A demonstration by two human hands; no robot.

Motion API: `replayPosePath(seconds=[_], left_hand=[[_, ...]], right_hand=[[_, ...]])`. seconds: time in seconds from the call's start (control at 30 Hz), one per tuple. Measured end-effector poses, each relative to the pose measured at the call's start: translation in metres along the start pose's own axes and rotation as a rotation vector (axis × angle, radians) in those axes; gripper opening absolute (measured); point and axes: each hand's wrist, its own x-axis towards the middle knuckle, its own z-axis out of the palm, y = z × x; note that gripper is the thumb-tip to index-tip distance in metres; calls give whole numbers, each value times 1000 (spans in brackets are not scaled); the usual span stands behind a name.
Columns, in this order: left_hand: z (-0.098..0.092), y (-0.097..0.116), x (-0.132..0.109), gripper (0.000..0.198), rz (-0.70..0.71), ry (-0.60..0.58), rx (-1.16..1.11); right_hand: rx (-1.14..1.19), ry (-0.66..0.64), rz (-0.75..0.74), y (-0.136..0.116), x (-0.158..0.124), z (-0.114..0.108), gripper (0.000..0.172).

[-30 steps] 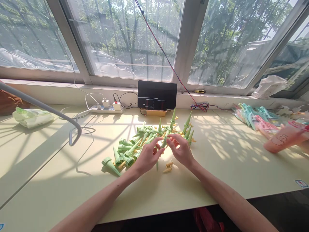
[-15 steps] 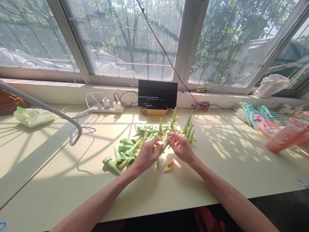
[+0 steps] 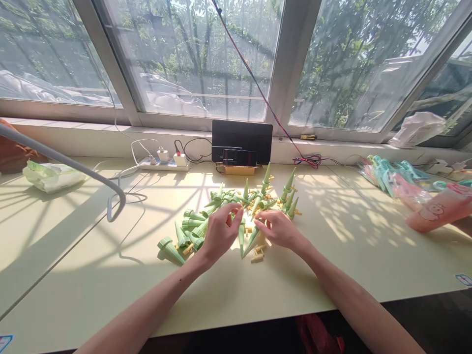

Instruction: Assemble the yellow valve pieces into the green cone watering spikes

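My left hand (image 3: 223, 228) is at the left of the pile's front, thumb and fingers curled together. What it holds, if anything, is hidden. My right hand (image 3: 278, 227) pinches the wide end of a green plastic watering spike (image 3: 251, 241), whose point angles down toward the table. Beside it, between my hands, is another green spike (image 3: 241, 238), point toward me. More green spikes (image 3: 191, 221) lie heaped behind and left of my hands, and several stand upright at the right. Small yellow valve pieces (image 3: 257, 254) rest on the table in front of my right hand.
A dark tablet (image 3: 241, 140) and a phone (image 3: 239, 157) stand behind the pile. A power strip (image 3: 165, 166) with cables is at the back left. A grey curved bar (image 3: 73, 164) crosses the left. A pink cup (image 3: 435, 211) and bagged teal items (image 3: 383, 172) are at right.
My hands have moved slightly apart. The green spike that was between them now sits lower and closer to me, at my right fingers. A second spike beside it shows more plainly.
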Motion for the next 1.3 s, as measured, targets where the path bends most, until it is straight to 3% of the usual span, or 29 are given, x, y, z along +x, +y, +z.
replayPosePath(seconds=[0.6, 0.83, 1.1, 1.3], left_hand=[[3, -2, -2, 18, 22, -40, 72], [3, -3, -2, 17, 14, 2, 74], [-1, -4, 2, 14, 19, 128, 65], [-2, -6, 4, 14, 28, 145, 83]], right_hand=[[-47, -47, 35, -6, -3, -1, 20], [-63, 8, -6, -5, -3, 1, 23], [38, 124, -131, -10, -2, 5, 19], [50, 5, -332, -19, -3, 9, 27]])
